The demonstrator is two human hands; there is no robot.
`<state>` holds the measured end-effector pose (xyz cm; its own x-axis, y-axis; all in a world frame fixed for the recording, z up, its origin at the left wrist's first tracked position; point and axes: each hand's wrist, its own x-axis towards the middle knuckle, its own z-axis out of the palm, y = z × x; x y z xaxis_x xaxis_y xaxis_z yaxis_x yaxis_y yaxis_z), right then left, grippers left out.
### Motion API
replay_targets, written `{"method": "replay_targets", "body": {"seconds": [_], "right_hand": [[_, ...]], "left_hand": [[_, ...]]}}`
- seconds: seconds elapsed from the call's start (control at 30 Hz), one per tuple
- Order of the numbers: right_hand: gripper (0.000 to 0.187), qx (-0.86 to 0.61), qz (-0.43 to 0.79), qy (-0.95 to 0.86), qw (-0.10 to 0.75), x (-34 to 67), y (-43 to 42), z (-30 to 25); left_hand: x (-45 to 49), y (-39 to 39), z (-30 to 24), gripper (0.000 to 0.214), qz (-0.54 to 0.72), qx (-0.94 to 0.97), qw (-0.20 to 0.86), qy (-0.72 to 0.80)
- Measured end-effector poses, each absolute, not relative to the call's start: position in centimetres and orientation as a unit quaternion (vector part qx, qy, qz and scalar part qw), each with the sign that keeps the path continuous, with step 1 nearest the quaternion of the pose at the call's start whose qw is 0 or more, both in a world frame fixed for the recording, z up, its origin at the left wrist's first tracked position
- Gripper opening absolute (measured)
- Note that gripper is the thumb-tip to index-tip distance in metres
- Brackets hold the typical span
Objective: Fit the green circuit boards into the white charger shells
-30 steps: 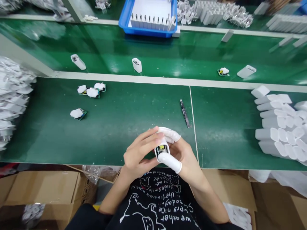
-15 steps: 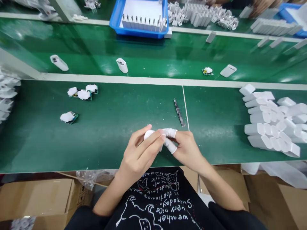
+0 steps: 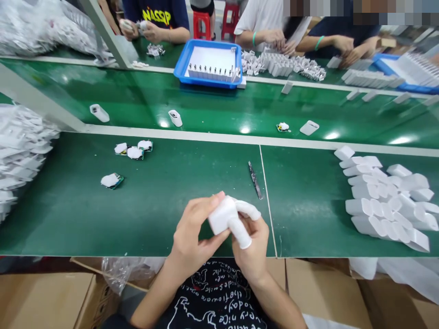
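The green counter (image 3: 192,173) spreads out around the fingers, its near edge just behind them and a pale strip (image 3: 178,135) marking its far edge well ahead. The broadest stretch for moving lies to their left; just to their right, a thin white line (image 3: 267,196) runs front to back. Below the near edge, left of the fingers, I can see a cardboard box (image 3: 44,297). Well to the right, a stack of white cases (image 3: 387,196) blocks that side, and a heap of white parts (image 3: 24,151) bounds the far left. Ahead, past the pale strip, sits a blue tray (image 3: 209,84). The left hand (image 3: 190,235), bare, and the right hand (image 3: 254,251), with white covers (image 3: 240,234) on two fingers, are both gripping one white casing (image 3: 221,218) between them, over the counter near its edge. Three boards (image 3: 135,153) bunch together ahead and left of the fingers, with a lone board (image 3: 111,181) nearer. Tweezers (image 3: 254,180) lie ahead and slightly right, beside the white line. As for lettering, the wearer's black shirt (image 3: 185,306), just behind the fingers, reads "very nice", "today" and "the flowers", upside down to me
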<state>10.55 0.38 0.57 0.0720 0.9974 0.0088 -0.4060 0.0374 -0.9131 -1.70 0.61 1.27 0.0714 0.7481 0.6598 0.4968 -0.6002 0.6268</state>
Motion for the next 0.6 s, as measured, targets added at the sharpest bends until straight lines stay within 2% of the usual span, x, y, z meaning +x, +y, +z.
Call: {"method": "replay_targets", "body": {"seconds": [0.13,0.3,0.37,0.5,0.6], "right_hand": [[0.013,-0.373,0.716,-0.168,0.566,9.9,1.6,1.0],[0.013,-0.358,0.764,-0.094,0.528,8.7,3.1,1.2],[0.015,-0.382,0.764,-0.124,0.505,8.4,3.3,1.0],[0.027,-0.48,0.673,-0.343,0.446,8.5,4.8,0.2],[0.032,-0.507,0.585,-0.468,0.426,8.4,9.9,-0.4]], "left_hand": [[-2.4,1.5,1.8,0.054,0.469,0.762,0.137,0.426],[-3.5,2.5,1.9,0.051,0.446,0.755,0.159,0.454],[-3.9,2.7,2.0,0.052,0.443,0.751,0.163,0.461],[-5.4,2.6,1.7,0.055,0.447,0.733,0.189,0.477],[-6.8,1.7,0.5,0.035,0.525,0.677,0.215,0.469]]}}
